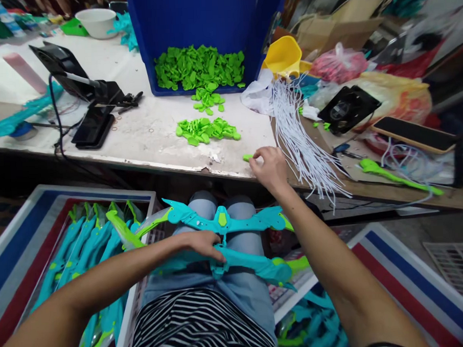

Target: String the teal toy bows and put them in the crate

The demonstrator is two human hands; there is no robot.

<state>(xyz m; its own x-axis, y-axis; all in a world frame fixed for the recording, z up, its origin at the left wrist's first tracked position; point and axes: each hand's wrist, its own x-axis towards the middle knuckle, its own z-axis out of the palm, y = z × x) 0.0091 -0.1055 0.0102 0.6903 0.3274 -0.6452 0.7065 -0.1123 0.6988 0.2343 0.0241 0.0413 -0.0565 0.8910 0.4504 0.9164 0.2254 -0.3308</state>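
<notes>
Two teal plastic toy bows lie across my lap. The upper toy bow [252,221] has a green inset at its middle, while the lower toy bow [246,262] shows a green tip at the right. My left hand [204,245] grips the lower bow near its centre, its fingers partly hidden. At the table's front edge, my right hand [270,165] has its thumb and forefinger closed at a small green plastic piece [247,157]. Just beyond lies a small pile of green pieces [206,131], with more loose pieces [208,99] behind it.
A blue bin [209,21] tipped toward me holds many green pieces. White cords [298,124] hang over the table edge at right. A crate of teal bows [77,252] stands left, another crate [376,233] right. A phone [93,131] and black stand [77,73] sit left.
</notes>
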